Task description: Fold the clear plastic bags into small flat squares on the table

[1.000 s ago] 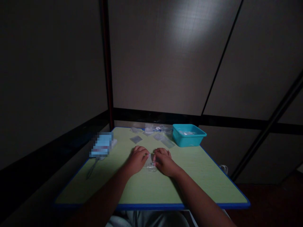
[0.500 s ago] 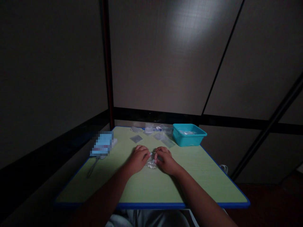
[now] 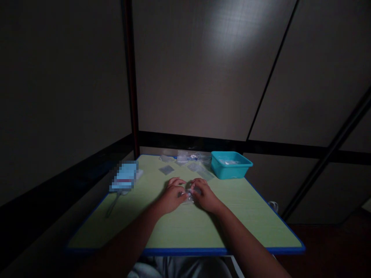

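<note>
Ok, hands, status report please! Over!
Left hand, right hand: both at clear plastic. Plastic: shiny, between them. Turquoise tub: beyond, rightward, not blocking.

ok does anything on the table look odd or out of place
Nothing looks spilled. Clear plastic pieces lie loose at mixed angles toward the far side of the green table, left of the turquoise basin, which looks untidy. The clear plastic film between the left hand and right hand looks crumpled; damage can't be told.

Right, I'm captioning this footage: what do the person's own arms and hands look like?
The left hand and right hand are ungloved. As far as the dim light shows, the left forearm and right forearm have no sleeve, watch or bracelet.
</note>
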The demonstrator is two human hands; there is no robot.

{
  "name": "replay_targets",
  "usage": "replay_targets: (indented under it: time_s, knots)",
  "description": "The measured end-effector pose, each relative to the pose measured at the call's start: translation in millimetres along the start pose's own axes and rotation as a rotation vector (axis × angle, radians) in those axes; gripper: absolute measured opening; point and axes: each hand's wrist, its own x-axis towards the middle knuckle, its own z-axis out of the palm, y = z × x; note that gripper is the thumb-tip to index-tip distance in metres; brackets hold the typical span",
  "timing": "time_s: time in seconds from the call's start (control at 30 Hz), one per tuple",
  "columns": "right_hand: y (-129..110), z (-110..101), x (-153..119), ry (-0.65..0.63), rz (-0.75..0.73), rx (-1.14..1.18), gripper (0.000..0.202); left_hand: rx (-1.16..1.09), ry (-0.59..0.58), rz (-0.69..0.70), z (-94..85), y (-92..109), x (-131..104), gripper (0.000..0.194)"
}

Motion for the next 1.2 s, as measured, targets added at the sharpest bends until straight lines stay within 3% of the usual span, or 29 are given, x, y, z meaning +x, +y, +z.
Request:
replay_targets:
  time_s: [0.17,0.33,0.57,0.9,1.2]
  knots:
    - [0,-16,-3,0.043,0.055,-0.105,0.012,-0.036,0.035,-0.036,-1.5,0,0,0.012]
    - [-9,-29,-10,-0.024,0.004,-0.198,0.019,-0.054,0.057,-0.058,-1.3,2,1,0.013]
    - [-16,-29,-11,-0.137,-0.017,-0.359,0.026,-0.054,0.072,-0.061,-1.1,3,1,0.015]
    - [-26,-30,-11,-0.146,-0.052,-0.428,0.014,-0.066,0.079,-0.036,-2.0,5,2,0.014]
    - [-27,-26,-11,-0.182,-0.068,-0.554,0.022,-0.065,0.079,-0.012,0.5,2,2,0.017]
